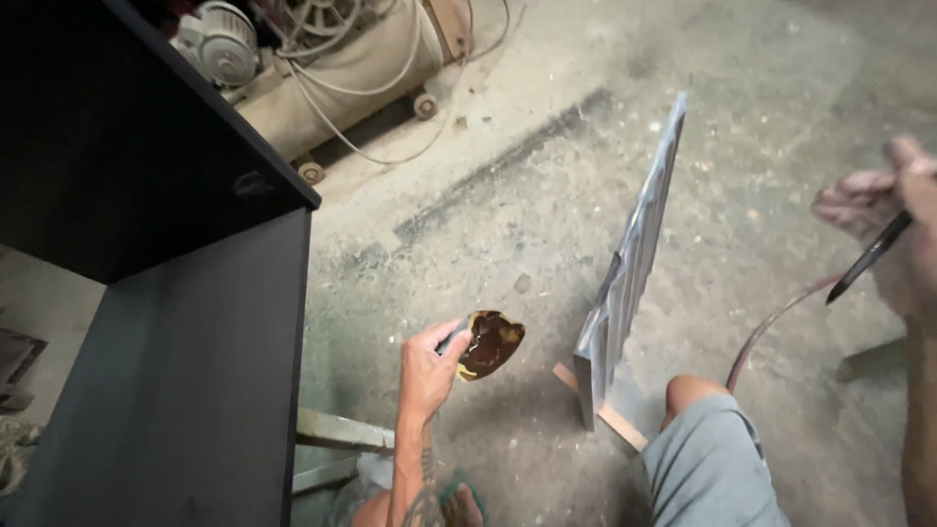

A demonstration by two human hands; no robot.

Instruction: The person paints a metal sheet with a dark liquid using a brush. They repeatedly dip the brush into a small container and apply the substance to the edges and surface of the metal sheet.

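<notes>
My left hand (427, 366) holds a small flat scrap (491, 342) smeared with dark brown and yellowish paste, low over the concrete floor. My right hand (893, 220) is raised at the right edge and grips a thin dark blade-like tool (869, 259) pointing down-left. Between the hands a grey moulded panel (634, 263) stands on edge on a strip of wood (610, 415). My knee in grey shorts (708, 454) is just right of the panel's base.
A tall black cabinet (185, 322) fills the left side. A beige air compressor (332, 68) with white hoses lies at the top. A brown hose (771, 327) curves across the dusty floor on the right. Metal bars (332, 434) lie by my sandalled foot (459, 503).
</notes>
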